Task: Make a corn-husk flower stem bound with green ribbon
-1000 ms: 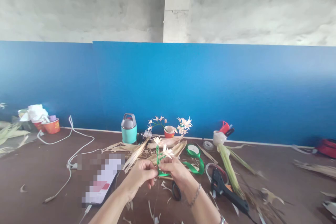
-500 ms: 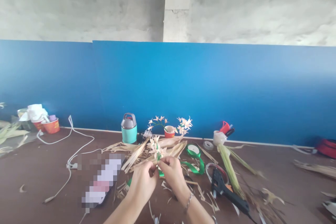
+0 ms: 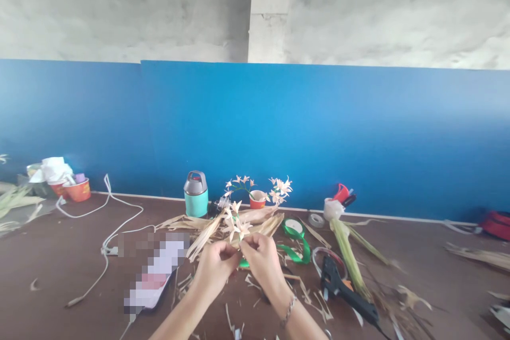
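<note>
Both my hands meet in front of me over the table, pinching the stem of a spray of pale husk flowers (image 3: pixel 238 224). My left hand (image 3: pixel 217 267) has thumb and forefinger closed at the base of the blooms. Close against it, my right hand (image 3: pixel 263 264) pinches the same spot, its wrist in a bracelet. The stem between the fingertips is mostly hidden. A bit of green ribbon (image 3: pixel 244 263) shows just below the fingers. Behind the spray lie dried corn husks (image 3: pixel 258 216), and a red paper cup (image 3: pixel 257 200) holds more finished flower sprays (image 3: pixel 281 189).
A green ribbon roll (image 3: pixel 294 227), tape roll (image 3: pixel 316 220), black glue gun (image 3: pixel 346 292) and green stalk bundle (image 3: pixel 350 260) lie to the right. On the left are a teal flask (image 3: pixel 196 196), a blurred-out flat object (image 3: pixel 157 276) and a white cable (image 3: pixel 107 247). A blue partition (image 3: pixel 279 127) stands behind.
The flower spray has tilted and turned slightly in my fingers, its blooms sitting a little differently. My left forearm has shifted slightly left; both hands still pinch the stem.
</note>
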Motion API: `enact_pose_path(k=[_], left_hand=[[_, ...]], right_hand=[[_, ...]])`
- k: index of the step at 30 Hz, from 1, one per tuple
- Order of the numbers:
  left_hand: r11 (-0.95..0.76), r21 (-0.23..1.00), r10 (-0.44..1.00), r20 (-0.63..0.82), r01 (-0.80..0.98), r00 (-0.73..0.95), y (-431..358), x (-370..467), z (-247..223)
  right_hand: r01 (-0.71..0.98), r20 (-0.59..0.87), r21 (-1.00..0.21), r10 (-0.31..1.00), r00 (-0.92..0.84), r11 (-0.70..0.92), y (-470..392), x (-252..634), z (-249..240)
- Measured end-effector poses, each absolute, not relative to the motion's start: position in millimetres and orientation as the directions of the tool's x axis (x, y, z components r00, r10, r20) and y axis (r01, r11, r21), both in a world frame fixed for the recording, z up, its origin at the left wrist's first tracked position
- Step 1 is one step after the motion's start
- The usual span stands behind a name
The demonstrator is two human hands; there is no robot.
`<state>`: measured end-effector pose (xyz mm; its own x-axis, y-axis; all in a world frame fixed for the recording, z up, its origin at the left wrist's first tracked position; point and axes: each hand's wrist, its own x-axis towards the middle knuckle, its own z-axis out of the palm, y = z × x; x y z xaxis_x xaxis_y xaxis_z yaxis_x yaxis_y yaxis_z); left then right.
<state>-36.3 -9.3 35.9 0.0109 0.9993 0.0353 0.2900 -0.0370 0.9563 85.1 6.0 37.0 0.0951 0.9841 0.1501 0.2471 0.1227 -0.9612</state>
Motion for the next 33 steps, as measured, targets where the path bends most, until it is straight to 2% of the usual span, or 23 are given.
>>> enact_pose_path(k=[3, 5, 8, 11, 14, 21, 24, 26, 30, 33], left_hand=[[-0.013, 0.972, 0.999, 0.006, 0.235, 0.031, -10, -38, 38], [0.04, 0.993, 0.996, -0.048, 0.112, 0.072, -10, -41, 39], [0.126, 0.987, 0.977, -0.106, -0.104, 0.184, -10, -45, 42], [0.192, 0.952, 0.951, -0.121, -0.237, 0.285, -11, -48, 44], [0.233, 0.927, 0.93, -0.125, -0.293, 0.345, -12, -49, 46], [0.3, 0.908, 0.887, -0.152, -0.294, 0.437, -14, -53, 49], [0.237, 0.945, 0.898, -0.125, -0.224, 0.421, -14, -52, 50], [0.164, 0.98, 0.93, -0.115, -0.116, 0.349, -13, -50, 50], [0.089, 0.984, 0.988, -0.107, 0.156, 0.108, -9, -46, 42], [0.021, 0.969, 0.999, -0.027, 0.246, 0.019, -7, -43, 35]], right_hand=[[0.204, 0.117, -0.974, 0.991, 0.067, 0.101, 7, 87, 38], [0.156, 0.085, -0.984, 0.996, 0.001, 0.084, 8, 91, 39], [-0.107, 0.016, -0.994, 0.962, -0.272, -0.013, 9, 99, 38], [-0.378, 0.052, -0.906, 0.838, -0.543, -0.189, 10, 105, 35], [-0.448, 0.107, -0.862, 0.78, -0.616, -0.236, 13, 107, 30], [-0.446, 0.135, -0.869, 0.764, -0.631, -0.215, 11, 110, 31], [-0.416, 0.153, -0.895, 0.763, -0.629, -0.163, 8, 111, 39], [-0.353, 0.136, -0.929, 0.784, -0.605, -0.112, 7, 111, 42], [-0.062, 0.022, -0.998, 0.936, -0.352, 0.0, 12, 107, 39], [0.067, 0.018, -0.997, 0.983, -0.18, 0.03, 17, 102, 33]])
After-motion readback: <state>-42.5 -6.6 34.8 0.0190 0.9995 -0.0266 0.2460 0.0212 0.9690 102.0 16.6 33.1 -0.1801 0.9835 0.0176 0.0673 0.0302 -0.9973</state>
